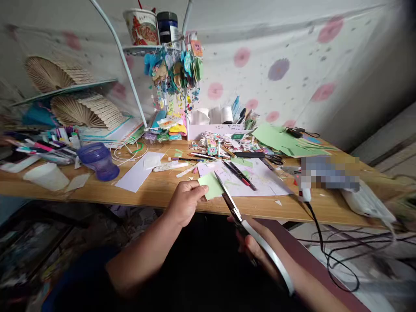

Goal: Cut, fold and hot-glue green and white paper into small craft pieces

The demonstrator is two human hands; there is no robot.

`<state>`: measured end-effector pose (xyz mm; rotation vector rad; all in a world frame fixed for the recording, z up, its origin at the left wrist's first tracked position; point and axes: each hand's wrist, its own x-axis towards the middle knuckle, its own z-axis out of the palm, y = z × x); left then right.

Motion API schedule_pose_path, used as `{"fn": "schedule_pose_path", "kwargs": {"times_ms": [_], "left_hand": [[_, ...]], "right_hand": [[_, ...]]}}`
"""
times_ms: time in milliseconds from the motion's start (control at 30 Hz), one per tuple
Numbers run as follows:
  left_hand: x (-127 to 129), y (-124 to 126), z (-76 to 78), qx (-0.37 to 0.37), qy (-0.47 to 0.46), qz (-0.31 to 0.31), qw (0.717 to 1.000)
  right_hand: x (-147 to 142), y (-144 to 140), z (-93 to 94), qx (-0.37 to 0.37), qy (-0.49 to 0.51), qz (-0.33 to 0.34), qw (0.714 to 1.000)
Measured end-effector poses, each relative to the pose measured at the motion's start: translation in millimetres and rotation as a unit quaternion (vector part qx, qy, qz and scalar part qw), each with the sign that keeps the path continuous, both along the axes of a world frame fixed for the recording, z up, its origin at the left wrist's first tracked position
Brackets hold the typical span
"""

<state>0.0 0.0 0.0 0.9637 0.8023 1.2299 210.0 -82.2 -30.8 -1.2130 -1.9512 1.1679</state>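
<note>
A small piece of light green paper [212, 186] is pinched between the thumb and fingers of my left hand [185, 201], just above the front edge of the desk. My right hand [256, 245] is wrapped round the handles of a pair of scissors [234, 208]. Its blades are parted and point up and away from me, meeting the paper's right edge. Part of my right fingers is hidden behind the handles. Beyond the paper, a white sheet [269, 182] bears two dark pens [239, 175] and green scraps.
A glue gun [303, 186] with a black cord lies at the right. Green sheets [286, 141] are stacked behind. At the left stand a blue translucent cup [99, 161], a white cup [46, 177] and many pens. Hanging trinkets [175, 69] fill the rack behind.
</note>
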Motion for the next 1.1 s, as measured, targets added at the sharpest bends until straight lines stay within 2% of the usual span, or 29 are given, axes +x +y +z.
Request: {"fn": "schedule_pose_path", "kwargs": {"times_ms": [467, 700, 800, 867, 967, 1100], "left_hand": [[1, -1, 1.2, -0.005, 0.014, -0.013, 1.0], [2, 2, -5.2, -0.006, 0.027, -0.011, 1.0], [-3, 10, -13.6, -0.016, 0.036, -0.001, 0.999], [-10, 19, -22.2, -0.026, 0.058, 0.014, 0.998], [-20, 31, -36.1, -0.041, 0.1, 0.052, 0.993], [-23, 37, -47.6, -0.03, 0.146, 0.054, 0.987]], "right_hand": [[-9, 4, 1.0, -0.003, 0.029, -0.024, 0.999], [-18, 7, -5.5, -0.073, 0.062, -0.076, 0.992], [-17, 15, -8.2, -0.07, 0.073, -0.112, 0.988], [-11, 23, -6.9, -0.058, 0.049, -0.143, 0.987], [6, 39, -1.8, -0.002, -0.062, -0.19, 0.98], [33, 58, 5.7, 0.077, -0.224, -0.258, 0.937]]}}
